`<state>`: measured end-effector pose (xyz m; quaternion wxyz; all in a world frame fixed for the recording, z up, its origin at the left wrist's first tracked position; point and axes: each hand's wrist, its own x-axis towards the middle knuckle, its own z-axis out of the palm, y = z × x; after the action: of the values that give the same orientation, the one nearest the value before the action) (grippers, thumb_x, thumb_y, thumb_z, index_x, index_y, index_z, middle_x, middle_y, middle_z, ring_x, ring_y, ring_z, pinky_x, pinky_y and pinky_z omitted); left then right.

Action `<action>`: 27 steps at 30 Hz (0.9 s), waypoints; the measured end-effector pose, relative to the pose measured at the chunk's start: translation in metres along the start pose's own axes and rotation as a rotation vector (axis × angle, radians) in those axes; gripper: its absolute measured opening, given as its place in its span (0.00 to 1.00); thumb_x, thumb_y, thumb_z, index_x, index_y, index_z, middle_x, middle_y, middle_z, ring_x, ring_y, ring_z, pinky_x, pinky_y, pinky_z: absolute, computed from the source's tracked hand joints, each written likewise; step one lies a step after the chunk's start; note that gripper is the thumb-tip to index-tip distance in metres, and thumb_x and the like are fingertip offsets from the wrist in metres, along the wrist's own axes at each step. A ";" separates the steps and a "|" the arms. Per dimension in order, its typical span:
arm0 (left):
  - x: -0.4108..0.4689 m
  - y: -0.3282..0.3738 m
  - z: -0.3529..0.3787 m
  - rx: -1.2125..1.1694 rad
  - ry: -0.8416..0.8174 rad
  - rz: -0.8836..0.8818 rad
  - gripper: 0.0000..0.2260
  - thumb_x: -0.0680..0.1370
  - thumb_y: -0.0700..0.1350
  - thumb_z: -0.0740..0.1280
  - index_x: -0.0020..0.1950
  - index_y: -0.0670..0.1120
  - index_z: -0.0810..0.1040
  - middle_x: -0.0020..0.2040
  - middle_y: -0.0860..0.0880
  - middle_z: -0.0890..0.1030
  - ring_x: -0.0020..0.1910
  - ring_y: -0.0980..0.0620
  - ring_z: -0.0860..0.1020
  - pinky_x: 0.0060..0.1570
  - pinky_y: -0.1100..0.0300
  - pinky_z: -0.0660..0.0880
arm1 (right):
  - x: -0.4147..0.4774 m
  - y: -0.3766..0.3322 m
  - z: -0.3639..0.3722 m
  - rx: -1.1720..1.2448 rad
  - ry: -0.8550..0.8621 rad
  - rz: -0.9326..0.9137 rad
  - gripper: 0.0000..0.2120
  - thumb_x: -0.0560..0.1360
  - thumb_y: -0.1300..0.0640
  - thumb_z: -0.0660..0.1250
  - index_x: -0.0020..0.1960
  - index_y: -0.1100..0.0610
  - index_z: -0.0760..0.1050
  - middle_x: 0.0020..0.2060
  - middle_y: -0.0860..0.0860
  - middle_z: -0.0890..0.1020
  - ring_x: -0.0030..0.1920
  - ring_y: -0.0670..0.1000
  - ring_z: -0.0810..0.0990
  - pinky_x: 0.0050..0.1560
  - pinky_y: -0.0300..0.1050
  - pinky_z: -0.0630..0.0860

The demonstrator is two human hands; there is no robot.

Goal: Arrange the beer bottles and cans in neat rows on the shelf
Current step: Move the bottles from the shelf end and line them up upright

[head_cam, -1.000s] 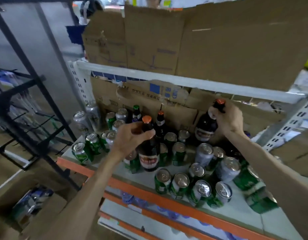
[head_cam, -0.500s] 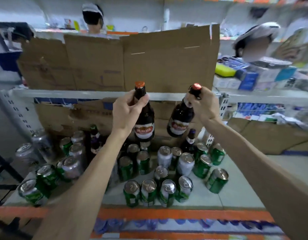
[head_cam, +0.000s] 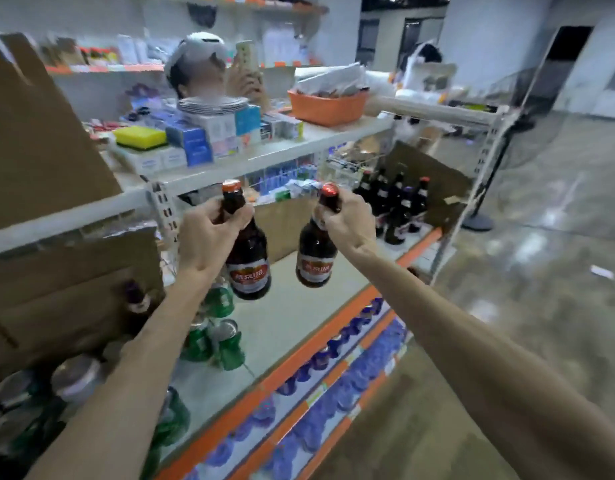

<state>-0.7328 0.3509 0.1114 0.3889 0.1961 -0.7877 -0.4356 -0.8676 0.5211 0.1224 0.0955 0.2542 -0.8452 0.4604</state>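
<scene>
My left hand (head_cam: 209,233) grips the neck of a dark brown beer bottle (head_cam: 247,261) with a red label and orange cap. My right hand (head_cam: 347,223) holds a second, matching bottle (head_cam: 314,261) by its neck. Both bottles hang in the air above the grey shelf board (head_cam: 299,306). A group of several upright dark bottles (head_cam: 396,206) stands at the shelf's far right end. Green and silver cans (head_cam: 216,337) crowd the left part of the shelf, partly hidden by my left arm.
An orange rail (head_cam: 333,323) edges the shelf front, with blue-capped goods below. Brown cardboard (head_cam: 46,140) lines the left back. The white upper shelf (head_cam: 264,154) carries boxes, a yellow sponge and an orange basket (head_cam: 328,107). A person stands behind it. Shiny floor lies right.
The view has swung to the right along the shelf. Both hands have carried their bottles rightward, away from the cans, and the bottle group at the far end has come into view.
</scene>
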 end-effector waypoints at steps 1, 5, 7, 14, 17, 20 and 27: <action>0.001 0.006 0.031 -0.004 -0.035 0.010 0.11 0.73 0.55 0.74 0.46 0.48 0.84 0.42 0.49 0.85 0.42 0.51 0.82 0.47 0.48 0.79 | 0.004 0.025 -0.018 -0.012 0.014 0.039 0.11 0.75 0.54 0.69 0.54 0.58 0.79 0.45 0.54 0.83 0.49 0.56 0.80 0.42 0.42 0.67; 0.004 0.024 0.145 0.021 -0.138 -0.010 0.13 0.73 0.54 0.75 0.45 0.44 0.84 0.40 0.45 0.85 0.39 0.50 0.80 0.42 0.50 0.77 | 0.019 0.117 -0.085 -0.082 0.083 0.146 0.10 0.74 0.51 0.70 0.51 0.56 0.78 0.44 0.53 0.83 0.49 0.57 0.81 0.45 0.45 0.72; 0.005 0.033 0.192 -0.008 -0.193 -0.028 0.12 0.73 0.55 0.75 0.45 0.46 0.84 0.40 0.47 0.85 0.40 0.50 0.81 0.44 0.50 0.78 | 0.028 0.154 -0.117 -0.117 0.113 0.179 0.10 0.74 0.52 0.69 0.52 0.56 0.78 0.46 0.54 0.83 0.50 0.58 0.80 0.44 0.44 0.69; 0.025 0.058 0.293 -0.024 -0.240 -0.028 0.07 0.75 0.52 0.74 0.45 0.49 0.84 0.41 0.52 0.84 0.41 0.56 0.80 0.37 0.68 0.71 | 0.072 0.239 -0.176 -0.199 0.147 0.203 0.06 0.75 0.54 0.68 0.46 0.56 0.75 0.40 0.52 0.78 0.45 0.57 0.77 0.42 0.43 0.65; 0.040 0.057 0.318 -0.054 -0.248 -0.064 0.08 0.75 0.51 0.74 0.48 0.48 0.84 0.41 0.54 0.84 0.38 0.64 0.78 0.35 0.77 0.69 | 0.096 0.261 -0.179 -0.187 0.151 0.202 0.07 0.76 0.52 0.68 0.46 0.56 0.74 0.40 0.50 0.77 0.43 0.54 0.75 0.43 0.43 0.65; 0.058 0.045 0.339 -0.035 -0.237 -0.092 0.08 0.75 0.51 0.74 0.50 0.48 0.84 0.43 0.54 0.84 0.40 0.65 0.78 0.39 0.72 0.70 | 0.121 0.279 -0.167 -0.156 0.100 0.206 0.07 0.76 0.52 0.68 0.48 0.57 0.76 0.39 0.50 0.78 0.42 0.54 0.75 0.42 0.44 0.66; 0.129 -0.024 0.382 -0.033 -0.124 -0.206 0.07 0.74 0.52 0.74 0.42 0.49 0.83 0.40 0.52 0.85 0.39 0.57 0.81 0.41 0.61 0.74 | 0.212 0.311 -0.106 -0.085 -0.060 0.145 0.07 0.74 0.53 0.69 0.41 0.55 0.76 0.35 0.49 0.81 0.40 0.54 0.79 0.43 0.48 0.75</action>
<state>-1.1127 0.4586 0.0271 0.2960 0.2424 -0.7786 -0.4974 -1.2171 0.6756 0.0386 0.0472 0.2016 -0.8826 0.4221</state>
